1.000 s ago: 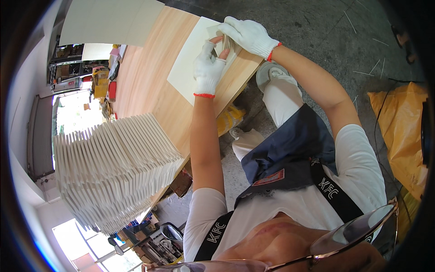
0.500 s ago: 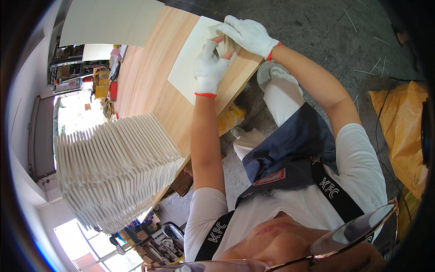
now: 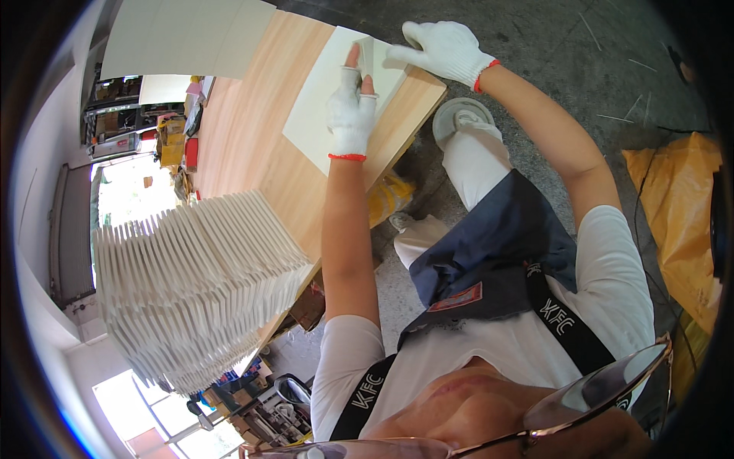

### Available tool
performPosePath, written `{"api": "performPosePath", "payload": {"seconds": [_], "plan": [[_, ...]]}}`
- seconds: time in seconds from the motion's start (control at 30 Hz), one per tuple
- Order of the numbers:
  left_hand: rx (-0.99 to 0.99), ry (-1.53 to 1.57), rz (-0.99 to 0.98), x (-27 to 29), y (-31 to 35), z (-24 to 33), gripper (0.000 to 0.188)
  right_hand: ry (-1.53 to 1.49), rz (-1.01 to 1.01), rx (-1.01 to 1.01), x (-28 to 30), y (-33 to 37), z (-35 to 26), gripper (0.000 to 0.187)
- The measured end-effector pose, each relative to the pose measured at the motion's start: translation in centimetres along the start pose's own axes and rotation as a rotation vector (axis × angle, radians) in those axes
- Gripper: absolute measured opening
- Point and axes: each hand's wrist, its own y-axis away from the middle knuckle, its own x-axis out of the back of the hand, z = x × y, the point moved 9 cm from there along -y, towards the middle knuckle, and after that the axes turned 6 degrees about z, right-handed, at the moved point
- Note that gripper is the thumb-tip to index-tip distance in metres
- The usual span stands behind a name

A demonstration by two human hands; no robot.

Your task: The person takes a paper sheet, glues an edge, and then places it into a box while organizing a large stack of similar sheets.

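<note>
A white sheet [image 3: 310,126] lies on the wood-grained table. At its far end sits a small pale piece [image 3: 369,55], perhaps a stack of thin slips; I cannot make out its exact kind. My left hand [image 3: 352,111], in a white glove with bare thumb and index fingertips, is over the sheet with those two fingers stretched apart. Its index fingertip is beside the pale piece. My right hand [image 3: 449,52], in a white glove with a red cuff, hovers past the table's end, fingers apart, one pointing toward the sheet. It holds nothing that I can see.
A tall stack of white folded panels [image 3: 199,283] stands on the near left of the table [image 3: 245,130]. Large pale boards [image 3: 183,38] lie at its far left. Orange-yellow sacks [image 3: 677,222] stand at the right, and thin white strips [image 3: 615,118] litter the floor.
My right hand has moved right, away from the left hand and off the table. The fanned pale slips between my hands now lie flatter. My left thumb and index finger have straightened.
</note>
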Motion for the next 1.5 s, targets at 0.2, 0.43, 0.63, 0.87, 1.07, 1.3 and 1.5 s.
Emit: {"api": "performPosePath", "payload": {"seconds": [0.2, 0.43, 0.63, 0.87, 1.07, 1.3, 1.5], "plan": [[-0.060, -0.057, -0.023, -0.2, -0.2, 0.6, 0.031, 0.112, 0.194, 0.400, 0.5, 0.0, -3.0, 0.035], [-0.072, 0.106, -0.054, -0.9, -0.3, -0.8, 0.022, -0.371, 0.002, -0.007, -1.6, -1.2, -2.4, 0.037], [0.018, -0.067, -0.084, -0.9, -0.2, -0.2, 0.040, -0.458, 0.046, -0.077, -2.4, -0.5, -1.4, 0.036], [-0.058, -0.125, -0.091, -0.9, -0.1, 0.8, 0.045, -0.279, 0.033, -0.014, -1.4, -0.3, -1.5, 0.035], [-0.265, -0.203, -0.029, -0.8, 0.4, 2.7, 0.056, -0.097, 0.001, -0.095, -0.3, -0.1, 1.6, 0.045], [-0.226, -0.350, -0.039, -1.4, -1.0, 1.7, 0.048, 0.044, 0.081, 0.203, -0.8, -0.1, -1.1, 0.031], [-0.148, -0.381, -0.062, -1.9, -2.2, 1.1, 0.041, 0.123, 0.055, 0.265, -0.7, -1.1, -2.1, 0.032]]}}
